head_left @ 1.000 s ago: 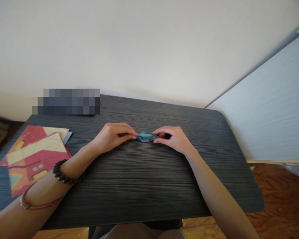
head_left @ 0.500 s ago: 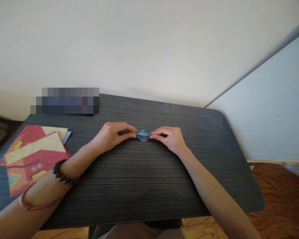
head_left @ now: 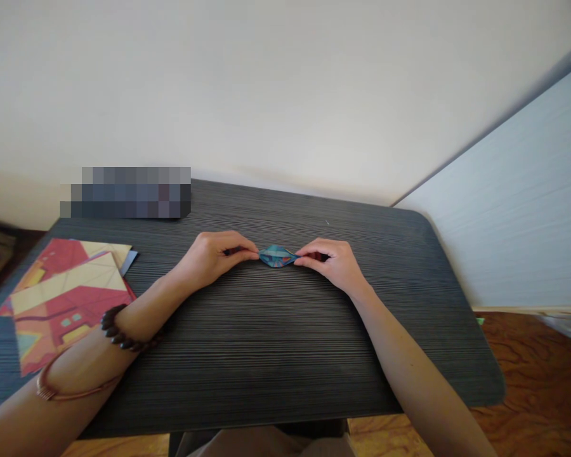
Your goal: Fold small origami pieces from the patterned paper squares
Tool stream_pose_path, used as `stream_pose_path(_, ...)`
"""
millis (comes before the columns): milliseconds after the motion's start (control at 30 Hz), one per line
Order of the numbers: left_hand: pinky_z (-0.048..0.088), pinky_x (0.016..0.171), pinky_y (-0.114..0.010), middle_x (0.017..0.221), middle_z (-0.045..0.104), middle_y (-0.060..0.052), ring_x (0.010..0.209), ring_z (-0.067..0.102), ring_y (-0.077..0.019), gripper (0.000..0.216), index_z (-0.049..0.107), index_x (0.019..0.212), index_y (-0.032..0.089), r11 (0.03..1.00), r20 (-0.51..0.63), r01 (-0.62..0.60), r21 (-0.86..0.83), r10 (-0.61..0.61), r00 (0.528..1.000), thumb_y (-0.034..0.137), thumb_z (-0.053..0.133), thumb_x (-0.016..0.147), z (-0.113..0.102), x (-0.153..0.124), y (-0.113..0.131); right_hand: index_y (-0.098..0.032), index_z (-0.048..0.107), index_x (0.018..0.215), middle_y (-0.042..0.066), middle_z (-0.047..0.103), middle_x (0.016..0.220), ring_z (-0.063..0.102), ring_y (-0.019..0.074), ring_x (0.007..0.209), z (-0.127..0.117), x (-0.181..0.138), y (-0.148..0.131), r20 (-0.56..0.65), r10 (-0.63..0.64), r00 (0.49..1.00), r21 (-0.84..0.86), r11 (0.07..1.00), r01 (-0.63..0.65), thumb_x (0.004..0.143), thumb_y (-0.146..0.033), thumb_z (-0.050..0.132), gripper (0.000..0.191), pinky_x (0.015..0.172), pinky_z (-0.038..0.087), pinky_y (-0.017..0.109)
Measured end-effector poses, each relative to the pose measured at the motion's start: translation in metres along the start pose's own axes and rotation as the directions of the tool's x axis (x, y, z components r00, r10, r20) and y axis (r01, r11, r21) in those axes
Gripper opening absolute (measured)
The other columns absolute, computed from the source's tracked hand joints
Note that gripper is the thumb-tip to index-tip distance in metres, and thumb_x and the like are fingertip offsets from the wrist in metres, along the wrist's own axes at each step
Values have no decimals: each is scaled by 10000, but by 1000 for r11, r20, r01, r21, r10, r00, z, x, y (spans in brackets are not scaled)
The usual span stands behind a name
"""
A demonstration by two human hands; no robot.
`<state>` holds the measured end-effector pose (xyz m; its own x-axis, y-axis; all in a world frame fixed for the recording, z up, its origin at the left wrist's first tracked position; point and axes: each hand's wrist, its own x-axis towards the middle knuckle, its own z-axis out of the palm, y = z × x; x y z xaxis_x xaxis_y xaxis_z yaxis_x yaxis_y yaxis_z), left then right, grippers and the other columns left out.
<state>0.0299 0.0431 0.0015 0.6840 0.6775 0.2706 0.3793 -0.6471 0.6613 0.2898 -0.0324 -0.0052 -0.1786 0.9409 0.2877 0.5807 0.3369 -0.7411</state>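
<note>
So both hands are on the same little thing: a blue patterned piece of folded paper [head_left: 276, 256], sitting around the middle of the dark, fine-striped counter [head_left: 266, 349]. The left hand [head_left: 212, 257] has its thumb and fingers pinched together on the left tip, and the right hand [head_left: 334, 262] is clamped on the right tip the same way. The paper bulges in the middle and narrows at both ends, kinda like an eye. Can't tell if it's touching the surface or held just above it.

Over on the left there are some red and cream patterned sheets [head_left: 71, 304], overlapping each other, partly hidden by the left forearm. That arm's wearing a dark bead bracelet [head_left: 124, 330] and a thin coppery bangle [head_left: 47, 391]. Near the wall [head_left: 276, 95] there's something dark, pixelated out [head_left: 128, 197], so no clue what.
</note>
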Motion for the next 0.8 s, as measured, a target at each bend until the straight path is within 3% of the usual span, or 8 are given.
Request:
stream_pose_path(267, 466, 784, -251, 879, 672, -8, 827, 613, -133, 171, 672, 853, 194, 994, 38, -109, 25, 108, 993, 276, 528, 895, 4, 2, 2, -226, 722, 784, -14, 696, 747, 587, 100, 620, 5, 1, -6, -8, -16, 1000, -47, 999, 15, 822, -327, 647, 131, 597, 430, 234)
stream_pose_path(467, 463, 791, -253, 888, 653, -28, 838, 593, -135, 164, 648, 866, 173, 988, -2, -145, 59, 146, 989, 233, 501, 908, 9, 2, 6, -208, 711, 794, -1, 690, 773, 598, 109, 672, 10, 3, -9, -14, -43, 999, -88, 995, 41, 844, -326, 621, 157, 645, 438, 240)
stream_pose_path(667, 464, 732, -240, 883, 674, -10, 792, 610, -130, 171, 660, 894, 195, 996, -36, -58, 66, 60, 998, 325, 551, 882, 6, 1, 4, -224, 723, 848, -7, 713, 805, 615, 112, 667, 7, 3, -5, -43, -8, 999, -46, 999, 6, 823, -316, 648, 121, 632, 458, 239)
stream_pose_path(800, 472, 727, -264, 930, 689, -19, 789, 618, -148, 253, 661, 959, 210, 998, -61, 26, 63, -22, 998, 421, 575, 851, 1, 2, -2, -247, 727, 922, 5, 728, 888, 661, 141, 763, 0, 2, -2, -17, 21, 1000, -8, 1000, -22, 832, -301, 637, 138, 714, 497, 268)
